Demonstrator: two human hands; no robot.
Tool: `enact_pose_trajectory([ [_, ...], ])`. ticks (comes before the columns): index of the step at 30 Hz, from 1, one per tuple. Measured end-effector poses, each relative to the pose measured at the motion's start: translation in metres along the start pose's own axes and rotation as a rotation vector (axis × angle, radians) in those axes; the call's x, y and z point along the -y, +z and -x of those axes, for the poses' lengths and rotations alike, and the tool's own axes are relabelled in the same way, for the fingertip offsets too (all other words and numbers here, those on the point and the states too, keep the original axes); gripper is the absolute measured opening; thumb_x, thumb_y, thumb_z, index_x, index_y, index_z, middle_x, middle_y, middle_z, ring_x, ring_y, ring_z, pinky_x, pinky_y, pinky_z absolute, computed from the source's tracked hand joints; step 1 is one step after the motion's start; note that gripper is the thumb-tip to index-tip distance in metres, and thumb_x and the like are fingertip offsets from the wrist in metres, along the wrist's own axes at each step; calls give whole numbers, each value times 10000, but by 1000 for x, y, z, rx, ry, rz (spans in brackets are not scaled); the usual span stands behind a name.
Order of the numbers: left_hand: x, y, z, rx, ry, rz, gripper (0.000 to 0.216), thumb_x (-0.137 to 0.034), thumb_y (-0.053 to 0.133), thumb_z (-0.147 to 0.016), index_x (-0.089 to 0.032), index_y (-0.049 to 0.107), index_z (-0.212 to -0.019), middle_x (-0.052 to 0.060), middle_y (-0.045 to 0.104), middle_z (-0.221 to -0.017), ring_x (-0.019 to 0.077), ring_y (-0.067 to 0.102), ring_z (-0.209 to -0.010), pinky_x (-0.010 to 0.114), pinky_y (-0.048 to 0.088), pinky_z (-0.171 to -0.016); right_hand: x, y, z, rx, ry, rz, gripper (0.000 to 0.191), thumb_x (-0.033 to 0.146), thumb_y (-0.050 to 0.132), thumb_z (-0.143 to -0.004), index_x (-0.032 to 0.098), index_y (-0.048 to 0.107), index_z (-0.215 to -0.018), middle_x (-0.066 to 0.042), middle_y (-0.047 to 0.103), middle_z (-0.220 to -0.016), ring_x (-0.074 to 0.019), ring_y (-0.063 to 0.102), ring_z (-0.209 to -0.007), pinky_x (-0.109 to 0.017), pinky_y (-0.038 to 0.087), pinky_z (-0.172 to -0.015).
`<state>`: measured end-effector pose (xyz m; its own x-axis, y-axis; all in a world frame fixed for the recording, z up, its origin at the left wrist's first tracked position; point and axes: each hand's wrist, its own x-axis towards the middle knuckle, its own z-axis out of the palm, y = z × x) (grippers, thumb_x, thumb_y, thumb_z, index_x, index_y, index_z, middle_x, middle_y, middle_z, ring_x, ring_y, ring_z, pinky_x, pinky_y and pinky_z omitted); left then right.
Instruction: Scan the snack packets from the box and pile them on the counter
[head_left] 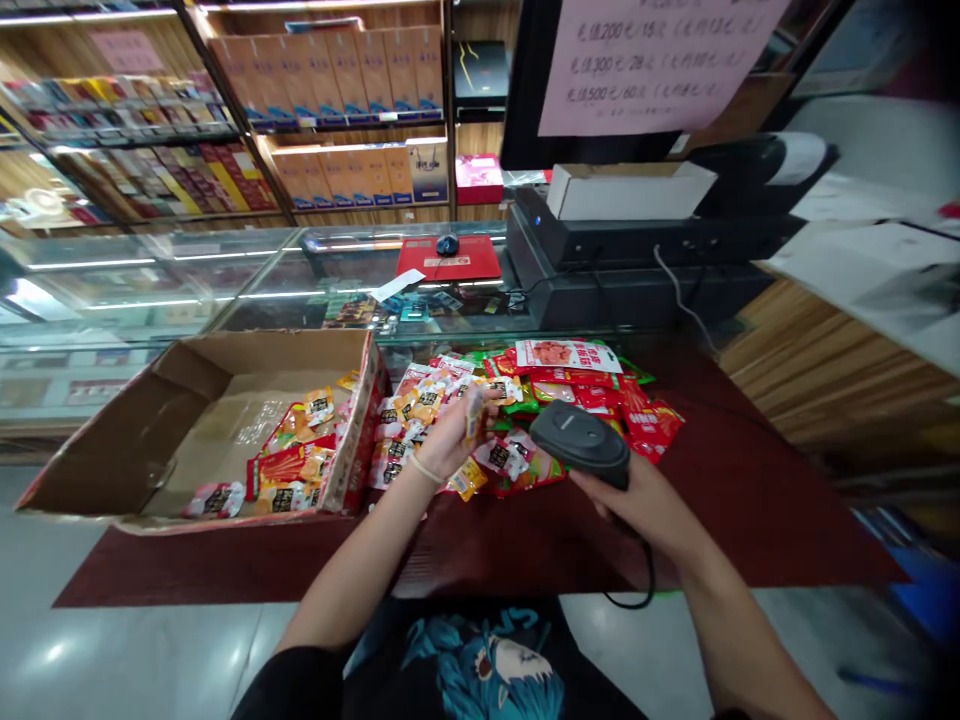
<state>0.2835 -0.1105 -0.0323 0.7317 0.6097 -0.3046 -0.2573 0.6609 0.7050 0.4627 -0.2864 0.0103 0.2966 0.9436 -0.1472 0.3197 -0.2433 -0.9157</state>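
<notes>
My right hand [634, 495] is wrapped round the handle of a black barcode scanner [581, 437], whose head points left toward my other hand. My left hand [448, 435], with a pale band at the wrist, pinches a small snack packet [474, 415] on edge above the pile. Under and behind both hands lies a heap of snack packets: orange-and-white ones [427, 400] at the left, red ones [651, 425] at the right. A larger white-and-red packet [568, 355] rests on top at the back. The scanner's cable [651, 575] hangs below my right hand.
An open cardboard box [225, 395] with several packets inside stands left of the heap on the dark red counter [720, 500]. Behind are a glass display case [277, 270], a mouse [447, 245] on a red mat [480, 262], and a black cash drawer [637, 295] beneath a white box [626, 195].
</notes>
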Motion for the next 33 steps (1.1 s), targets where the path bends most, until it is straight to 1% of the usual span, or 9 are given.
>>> enact_pose_trajectory([
  [3,17,5,-7,-26,141,-449,278,-348,665,-844,-155,617,-1038,-16,578,-761,90,539,-637,203,438,-618,-18,-19,4,-78,99,-36,363,530,694,-785,202,556,-709,23,538,-447,-124,476,-399,-252,383,-424],
  [8,50,22,-23,70,386,-1173,117,-148,565,-867,-172,621,-967,31,646,-901,153,606,-839,269,482,-779,-38,-40,17,-194,121,-116,378,529,699,-797,198,519,-763,33,554,-502,-117,487,-435,-247,392,-453],
  [11,62,30,-30,126,517,-1550,217,-100,498,-888,-175,655,-1017,83,659,-1050,195,623,-963,314,502,-867,-37,-46,25,-209,140,-129,362,509,692,-812,196,514,-769,34,548,-502,-116,486,-442,-248,394,-460],
  [15,69,30,-32,191,655,-1846,350,-67,494,-880,-131,623,-1199,147,595,-1276,246,569,-1175,367,474,-1018,-36,-48,28,-209,145,-159,370,509,707,-793,199,507,-757,37,540,-514,-116,487,-439,-248,397,-445],
  [18,71,25,-30,200,670,-1949,439,-39,542,-828,-102,589,-1260,177,555,-1344,277,522,-1260,406,445,-1075,-39,-46,23,-218,154,-172,388,526,715,-773,201,508,-730,40,531,-521,-113,481,-425,-246,390,-424],
  [20,69,22,-27,206,685,-1940,457,-38,556,-819,-116,587,-1268,168,553,-1359,273,526,-1265,406,450,-1077,-41,-44,18,-217,144,-150,398,537,711,-770,202,507,-703,39,530,-518,-112,479,-415,-246,386,-420],
  [24,56,22,-16,149,729,-1795,296,-124,501,-915,-158,652,-1167,121,629,-1272,236,616,-1138,368,526,-977,-36,-36,6,-182,125,-70,396,550,694,-781,205,523,-691,30,539,-498,-127,495,-411,-255,393,-430],
  [28,26,27,12,54,805,-1656,259,-189,482,-960,-191,658,-1150,92,682,-1174,215,654,-1047,362,550,-906,-16,-23,-5,-125,89,33,366,545,662,-812,202,572,-723,22,548,-470,-147,526,-441,-262,416,-467],
  [33,-26,19,68,-115,935,-1582,241,-188,498,-961,-204,634,-1159,78,697,-1095,198,650,-1023,357,537,-899,17,3,-27,-63,-23,162,361,536,664,-796,193,661,-905,-1,632,-557,-179,576,-479,-290,465,-499],
])
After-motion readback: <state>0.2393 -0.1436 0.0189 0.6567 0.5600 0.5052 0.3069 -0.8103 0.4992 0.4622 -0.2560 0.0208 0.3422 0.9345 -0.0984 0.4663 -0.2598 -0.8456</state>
